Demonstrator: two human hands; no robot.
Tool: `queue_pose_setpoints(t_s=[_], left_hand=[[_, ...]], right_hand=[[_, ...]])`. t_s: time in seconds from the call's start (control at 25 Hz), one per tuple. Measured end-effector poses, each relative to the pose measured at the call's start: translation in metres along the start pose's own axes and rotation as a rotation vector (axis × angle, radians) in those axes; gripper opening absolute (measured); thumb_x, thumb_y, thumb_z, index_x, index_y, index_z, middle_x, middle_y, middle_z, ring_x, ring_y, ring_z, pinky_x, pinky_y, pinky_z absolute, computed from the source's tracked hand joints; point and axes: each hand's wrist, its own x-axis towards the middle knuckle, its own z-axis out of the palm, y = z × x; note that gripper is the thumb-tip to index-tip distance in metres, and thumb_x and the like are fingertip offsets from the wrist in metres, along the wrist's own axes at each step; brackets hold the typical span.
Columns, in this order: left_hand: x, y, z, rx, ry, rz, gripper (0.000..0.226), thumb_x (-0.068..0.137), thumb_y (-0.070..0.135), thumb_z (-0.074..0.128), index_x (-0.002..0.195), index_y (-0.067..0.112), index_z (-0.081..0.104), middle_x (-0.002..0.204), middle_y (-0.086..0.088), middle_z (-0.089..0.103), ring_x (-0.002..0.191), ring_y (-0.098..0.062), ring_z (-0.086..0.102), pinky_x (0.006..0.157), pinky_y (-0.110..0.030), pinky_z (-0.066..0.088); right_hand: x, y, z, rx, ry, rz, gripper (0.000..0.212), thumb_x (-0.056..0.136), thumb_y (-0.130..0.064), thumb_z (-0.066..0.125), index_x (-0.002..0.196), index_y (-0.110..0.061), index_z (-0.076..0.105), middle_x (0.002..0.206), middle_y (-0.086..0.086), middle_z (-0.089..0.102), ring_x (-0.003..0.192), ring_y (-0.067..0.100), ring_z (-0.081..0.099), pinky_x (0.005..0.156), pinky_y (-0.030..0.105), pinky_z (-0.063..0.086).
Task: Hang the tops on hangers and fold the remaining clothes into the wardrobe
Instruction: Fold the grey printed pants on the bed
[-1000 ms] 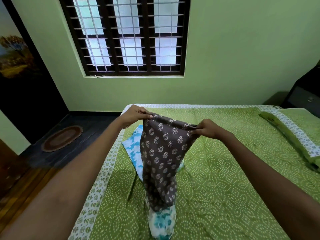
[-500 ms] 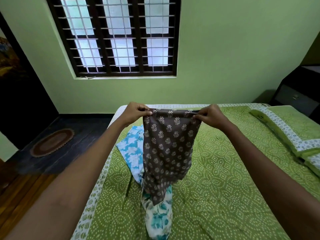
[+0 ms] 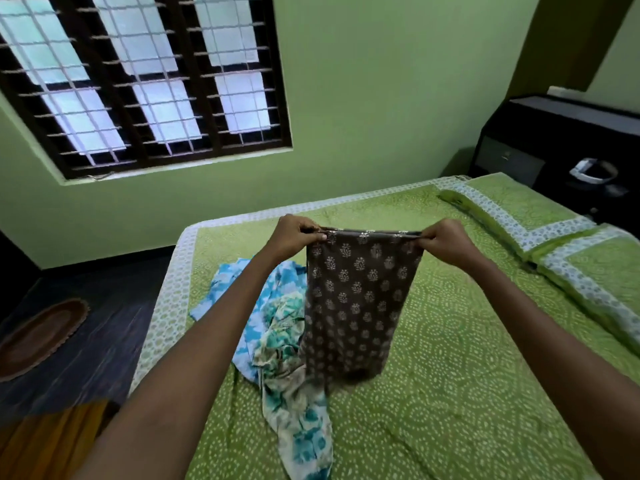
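- Head view: both arms reach forward over the bed (image 3: 450, 393). The left hand (image 3: 294, 239) and right hand (image 3: 446, 242) sit level with each other, and neither is nearer the cloth than the other.
- Grip: each hand pinches one end of the top edge of the brown printed garment (image 3: 353, 299), fingers curled round the hem and thumbs pressed on top. The edge runs taut and straight between the two pinches.
- Key relation: the garment hangs straight down from the grip. Its long axis is vertical, at right angles to the line between the hands. Its lower end sags onto the bedcover below and slightly toward the person.
- Pose: wrists roughly flat, knuckles up, forearms converging from the lower corners of the view toward the held edge.
- Below and left of the grip, under the left forearm, lies the blue and white garment (image 3: 242, 292). Just beside it, nearer the person, trails a crumpled teal floral garment (image 3: 294, 403). Both rest on the bedcover. The floral one touches or passes under the brown cloth's lower end, and I cannot tell which.
- Right of the grip, well apart, two green pillows (image 3: 540, 233) lie along the bed's far side.
- Judgement: this looks like squaring up before a fold. Lowering it away from the pile to the right of the grip would keep the fold clean.
- No hanger or wardrobe shows in this view.
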Motion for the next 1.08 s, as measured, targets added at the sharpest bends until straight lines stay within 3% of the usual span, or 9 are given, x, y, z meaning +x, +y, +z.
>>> queue_pose_setpoints(t_s=[0.16,0.32,0.44,0.52,0.64,0.72,0.8,0.92,1.08], left_hand=[[0.026,0.023,0.036,-0.014,-0.086,-0.001,0.017,0.074,0.007,0.077,0.088,-0.002,0.074,0.083,-0.019,0.071,0.068,-0.011,0.057,0.064,-0.022,0.041],[0.062,0.053,0.088,-0.018,-0.189,0.002,0.024,0.074,0.001,0.075,0.097,-0.001,0.072,0.088,-0.008,0.069,0.064,0.008,0.058,0.068,-0.016,0.047],[0.094,0.073,0.138,0.050,-0.180,0.009,0.022,0.075,-0.002,0.072,0.097,-0.002,0.072,0.089,-0.011,0.070,0.073,-0.008,0.061,0.064,-0.014,0.045],[0.126,0.084,0.180,0.141,-0.194,-0.004,0.019,0.076,-0.002,0.071,0.095,-0.001,0.073,0.089,-0.016,0.071,0.066,-0.011,0.060,0.060,-0.020,0.044],[0.182,0.092,0.242,0.115,-0.222,-0.129,0.016,0.080,-0.008,0.065,0.096,-0.009,0.069,0.084,-0.021,0.068,0.045,-0.007,0.059,0.053,-0.026,0.053],[0.218,0.096,0.279,0.052,-0.151,-0.184,0.018,0.079,-0.010,0.064,0.095,-0.011,0.069,0.088,-0.025,0.069,0.058,-0.020,0.066,0.068,-0.037,0.059],[0.252,0.099,0.310,0.053,-0.053,-0.175,0.019,0.076,-0.007,0.067,0.094,-0.008,0.071,0.091,-0.025,0.070,0.079,-0.031,0.067,0.080,-0.043,0.056],[0.300,0.113,0.350,0.052,0.060,-0.162,0.017,0.077,0.001,0.069,0.093,-0.005,0.072,0.089,-0.021,0.071,0.083,-0.025,0.065,0.074,-0.036,0.052],[0.332,0.136,0.386,0.020,0.147,-0.085,0.015,0.078,0.007,0.068,0.088,-0.003,0.073,0.085,-0.018,0.071,0.076,-0.014,0.059,0.067,-0.033,0.046]], right_hand=[[-0.001,0.042,-0.026,0.009,0.029,0.080,0.011,0.080,-0.003,0.066,0.080,0.004,0.074,0.048,0.004,0.053,0.041,0.007,0.035,0.040,0.012,0.029],[0.015,0.106,-0.052,0.006,0.019,0.148,0.013,0.080,-0.009,0.069,0.084,0.002,0.075,0.042,-0.003,0.046,0.040,0.008,0.034,0.040,0.018,0.026],[0.035,0.156,-0.067,0.057,-0.007,0.228,0.012,0.080,-0.007,0.069,0.080,0.004,0.074,0.032,-0.010,0.046,0.030,0.009,0.045,0.036,0.015,0.034],[0.052,0.193,-0.074,0.148,-0.035,0.327,0.014,0.082,-0.002,0.065,0.073,0.007,0.071,0.034,-0.003,0.051,0.026,0.004,0.048,0.035,0.015,0.044],[0.093,0.255,-0.076,0.269,0.040,0.419,0.025,0.081,0.007,0.055,0.057,0.003,0.063,0.057,0.022,0.064,0.040,0.015,0.060,0.051,0.037,0.057],[0.121,0.293,-0.077,0.230,0.129,0.437,0.021,0.074,0.004,0.055,0.056,0.008,0.064,0.055,0.018,0.062,0.050,0.023,0.056,0.055,0.037,0.054],[0.143,0.320,-0.083,0.167,0.213,0.452,0.020,0.073,0.003,0.053,0.054,0.008,0.058,0.043,0.000,0.040,0.048,0.016,0.038,0.049,0.027,0.035],[0.166,0.346,-0.102,0.157,0.307,0.387,0.024,0.076,0.006,0.048,0.056,-0.004,0.040,0.051,0.001,0.024,0.047,0.011,0.020,0.046,0.029,0.021],[0.180,0.387,-0.120,0.182,0.445,0.338,0.020,0.079,0.006,0.046,0.060,-0.001,0.049,0.063,0.002,0.039,0.056,0.013,0.035,0.052,0.028,0.027]])
